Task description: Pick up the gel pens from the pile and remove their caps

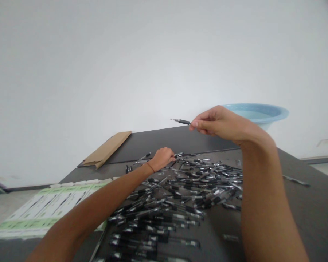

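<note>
My right hand is raised above the far part of the table, closed on a pen by its rear end. The pen's bare tip points left, and its grip is black. Lower and further left, my left hand reaches to the back edge of a large heap of black-and-clear pens. Its fingers are curled down among the pens, and what they grip, if anything, is hidden. A dark band circles the left wrist.
A light blue basin stands behind my right hand. A brown paper envelope lies at the back left of the dark table. Green-and-white printed packs are at the left. A lone pen lies at the right.
</note>
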{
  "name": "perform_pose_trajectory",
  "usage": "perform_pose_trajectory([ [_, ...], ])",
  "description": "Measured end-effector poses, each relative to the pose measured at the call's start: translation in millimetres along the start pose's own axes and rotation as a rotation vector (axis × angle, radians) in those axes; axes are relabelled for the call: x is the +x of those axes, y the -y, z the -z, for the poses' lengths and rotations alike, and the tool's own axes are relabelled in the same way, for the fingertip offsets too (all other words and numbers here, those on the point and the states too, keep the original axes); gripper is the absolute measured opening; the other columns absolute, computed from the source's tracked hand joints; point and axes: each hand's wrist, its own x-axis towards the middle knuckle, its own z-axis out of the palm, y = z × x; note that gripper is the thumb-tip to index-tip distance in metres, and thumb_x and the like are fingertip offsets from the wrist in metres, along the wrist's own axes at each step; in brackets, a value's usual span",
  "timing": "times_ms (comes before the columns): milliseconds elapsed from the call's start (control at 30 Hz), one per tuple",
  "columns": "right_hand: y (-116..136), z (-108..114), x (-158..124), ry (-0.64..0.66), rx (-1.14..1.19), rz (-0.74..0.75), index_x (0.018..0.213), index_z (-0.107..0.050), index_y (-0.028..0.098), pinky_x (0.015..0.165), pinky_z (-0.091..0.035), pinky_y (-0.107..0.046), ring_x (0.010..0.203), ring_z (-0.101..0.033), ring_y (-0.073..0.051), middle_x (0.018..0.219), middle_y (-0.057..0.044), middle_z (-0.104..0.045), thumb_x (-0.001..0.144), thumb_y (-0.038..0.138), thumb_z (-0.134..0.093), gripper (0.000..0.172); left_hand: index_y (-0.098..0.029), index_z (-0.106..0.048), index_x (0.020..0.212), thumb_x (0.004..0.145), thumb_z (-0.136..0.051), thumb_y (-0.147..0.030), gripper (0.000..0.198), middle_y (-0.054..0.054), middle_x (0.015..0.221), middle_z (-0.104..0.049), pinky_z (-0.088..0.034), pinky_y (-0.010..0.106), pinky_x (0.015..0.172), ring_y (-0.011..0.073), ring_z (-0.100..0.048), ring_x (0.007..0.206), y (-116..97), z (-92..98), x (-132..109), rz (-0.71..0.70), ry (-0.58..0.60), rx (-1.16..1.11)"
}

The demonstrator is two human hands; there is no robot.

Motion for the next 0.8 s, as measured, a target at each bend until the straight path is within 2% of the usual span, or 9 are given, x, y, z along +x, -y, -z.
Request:
perform_pose_trajectory([
  [233,-3,-1,3,0.032,-0.008,0.005,0.084,-0.078,0.018,0.059,-0.036,-0.032,0.06,-0.046,-0.014,0.062,0.0,-0.056,0.089,0.045,-0.069,0.029,-0.014,-0.071,0.098,0.097,-0.065,-0.043,0.029,0.005,0.097,-0.074,-0.057,0.044,0.093,0.0198,-0.07,0.095,-6,-3.8,4,0.027,0.052,-0.043],
  [400,-4,-2,4,0.028,-0.003,-0.029,0.084,-0.079,0.018,0.057,-0.034,-0.031,0.059,-0.045,-0.013,0.062,0.0,-0.056,0.088,0.046,-0.069,0.03,-0.014,-0.07,0.096,0.099,-0.062,-0.041,0.028,0.005,0.095,-0.073,-0.057,0.042,0.09,0.0188,-0.07,0.091,-3,-0.8,3,0.007,0.002,-0.075],
  [500,-3,-3,3,0.026,0.006,-0.038,0.084,-0.078,0.017,0.056,-0.033,-0.031,0.058,-0.044,-0.013,0.062,0.0,-0.056,0.088,0.046,-0.068,0.031,-0.014,-0.07,0.105,0.1,-0.06,-0.034,0.023,0.006,0.102,-0.073,-0.056,0.043,0.094,0.0199,-0.069,0.097,-1,5.9,0,-0.068,-0.037,-0.099],
  [633,-1,-3,3,0.018,-0.003,-0.036,0.084,-0.078,0.017,0.056,-0.033,-0.03,0.058,-0.044,-0.012,0.062,0.0,-0.056,0.087,0.046,-0.069,0.031,-0.018,-0.072,0.115,0.096,-0.064,-0.023,0.021,0.006,0.115,-0.073,-0.052,0.04,0.1,0.0209,-0.066,0.111,-2,10.7,-4,-0.232,-0.022,-0.121],
  [800,-3,-5,5,0.046,0.0,-0.017,0.083,-0.078,0.018,0.056,-0.033,-0.03,0.058,-0.045,-0.013,0.062,0.001,-0.056,0.089,0.043,-0.067,0.028,-0.016,-0.074,0.104,0.093,-0.069,-0.026,0.016,0.006,0.1,-0.075,-0.055,0.04,0.09,0.0205,-0.069,0.095,-4,1.6,-1,-0.268,0.007,-0.106],
])
